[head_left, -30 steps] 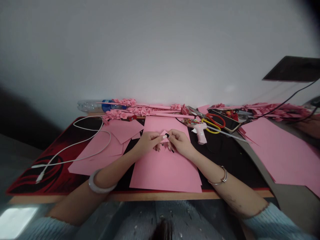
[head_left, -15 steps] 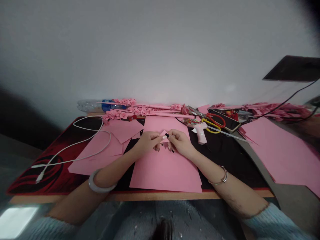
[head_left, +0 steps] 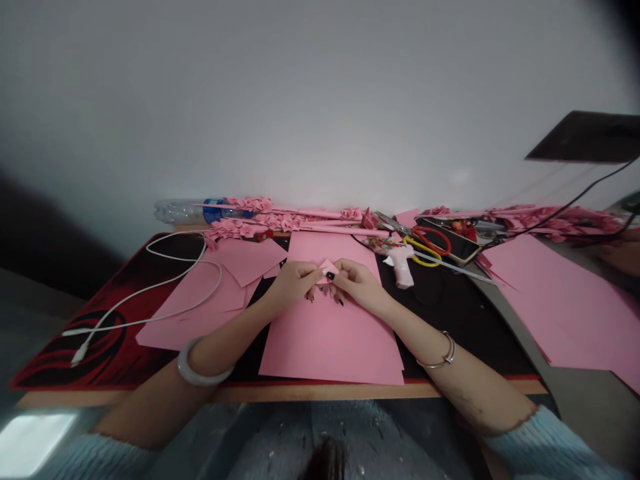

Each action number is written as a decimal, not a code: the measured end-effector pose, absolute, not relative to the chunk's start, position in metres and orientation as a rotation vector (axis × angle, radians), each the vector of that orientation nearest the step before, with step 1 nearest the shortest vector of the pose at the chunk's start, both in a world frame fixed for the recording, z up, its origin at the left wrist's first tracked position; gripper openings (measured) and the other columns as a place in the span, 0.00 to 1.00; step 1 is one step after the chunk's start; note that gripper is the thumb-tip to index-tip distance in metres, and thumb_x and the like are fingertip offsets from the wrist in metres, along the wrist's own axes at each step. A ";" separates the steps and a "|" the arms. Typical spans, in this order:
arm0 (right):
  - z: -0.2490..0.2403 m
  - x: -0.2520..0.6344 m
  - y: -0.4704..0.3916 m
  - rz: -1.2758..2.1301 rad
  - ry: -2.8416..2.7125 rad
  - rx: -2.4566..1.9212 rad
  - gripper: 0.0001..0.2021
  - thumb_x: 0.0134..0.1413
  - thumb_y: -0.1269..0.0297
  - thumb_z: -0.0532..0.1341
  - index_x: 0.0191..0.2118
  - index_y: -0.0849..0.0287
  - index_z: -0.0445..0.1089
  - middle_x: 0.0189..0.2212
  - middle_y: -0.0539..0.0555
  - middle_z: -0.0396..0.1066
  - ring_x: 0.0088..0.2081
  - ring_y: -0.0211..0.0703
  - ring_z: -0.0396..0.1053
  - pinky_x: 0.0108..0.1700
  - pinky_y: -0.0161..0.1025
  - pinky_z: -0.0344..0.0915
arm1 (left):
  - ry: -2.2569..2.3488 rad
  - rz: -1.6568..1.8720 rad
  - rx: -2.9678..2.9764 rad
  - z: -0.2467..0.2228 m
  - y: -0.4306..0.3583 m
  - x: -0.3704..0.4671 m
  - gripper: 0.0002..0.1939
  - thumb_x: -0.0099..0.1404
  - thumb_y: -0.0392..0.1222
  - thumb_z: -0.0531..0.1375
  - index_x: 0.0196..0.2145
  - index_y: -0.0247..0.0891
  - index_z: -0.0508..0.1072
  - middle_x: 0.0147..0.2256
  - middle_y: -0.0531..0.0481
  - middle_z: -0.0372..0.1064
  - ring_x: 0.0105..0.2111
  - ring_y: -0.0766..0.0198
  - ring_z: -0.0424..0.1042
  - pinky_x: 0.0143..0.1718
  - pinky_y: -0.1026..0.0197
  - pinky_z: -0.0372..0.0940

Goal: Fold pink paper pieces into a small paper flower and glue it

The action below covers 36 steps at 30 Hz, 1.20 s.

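A white, bendy cable (head_left: 81,351) and loose, flat pink papers (head_left: 215,317) were left on the worktop (head_left: 325,393), just as a moment before. Next, one side of a small pink paper piece with a pointy top (head_left: 327,265) was pinched in the grip of the left hand (head_left: 295,283). The piece was held over a big, flat pink paper sheet (head_left: 330,340); whether that sheet was touched could not be told. The other side was pinched by the right hand (head_left: 363,285). Both thumbs had just been slid a little left, the right one also lower, so the piece seemed to be pressed or bent bit by bit. Farther right, a pale pink plastic glue gun (head_left: 403,270) was left untouched.
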State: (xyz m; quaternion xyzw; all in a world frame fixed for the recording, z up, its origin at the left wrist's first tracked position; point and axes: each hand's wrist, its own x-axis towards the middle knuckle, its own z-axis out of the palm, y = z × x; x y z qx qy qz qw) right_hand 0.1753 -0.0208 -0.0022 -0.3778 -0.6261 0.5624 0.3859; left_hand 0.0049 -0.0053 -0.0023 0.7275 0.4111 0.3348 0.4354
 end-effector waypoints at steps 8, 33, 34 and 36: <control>-0.001 0.175 -0.019 1.480 -1.632 -0.932 0.06 0.50 0.67 0.58 0.32 0.61 0.59 0.19 0.47 0.68 0.14 0.29 0.61 0.16 0.27 0.56 | 0.967 0.798 1.768 -0.001 -0.005 0.006 0.19 0.61 0.48 0.52 0.18 0.34 0.64 0.13 0.55 0.61 0.15 0.72 0.62 0.20 0.69 0.59; -0.004 0.176 -0.017 1.530 -1.469 -0.888 0.12 0.54 0.56 0.54 0.29 0.60 0.57 0.19 0.48 0.68 0.15 0.32 0.63 0.16 0.29 0.58 | 0.905 0.759 1.854 -0.005 -0.002 0.003 0.16 0.66 0.46 0.46 0.25 0.35 0.62 0.20 0.54 0.63 0.17 0.71 0.65 0.21 0.68 0.61; -0.004 0.176 -0.017 1.528 -1.476 -0.892 0.12 0.54 0.56 0.55 0.29 0.60 0.57 0.19 0.48 0.68 0.15 0.32 0.63 0.16 0.29 0.58 | 0.924 0.766 1.873 -0.003 -0.002 0.003 0.15 0.65 0.45 0.46 0.25 0.35 0.62 0.20 0.55 0.64 0.17 0.72 0.65 0.21 0.68 0.60; -0.004 0.176 -0.017 1.523 -1.492 -0.901 0.12 0.53 0.55 0.55 0.29 0.60 0.58 0.19 0.48 0.68 0.15 0.32 0.63 0.16 0.30 0.58 | 0.952 0.772 1.899 0.000 -0.003 0.003 0.15 0.65 0.45 0.46 0.25 0.35 0.62 0.20 0.55 0.64 0.17 0.72 0.65 0.21 0.68 0.60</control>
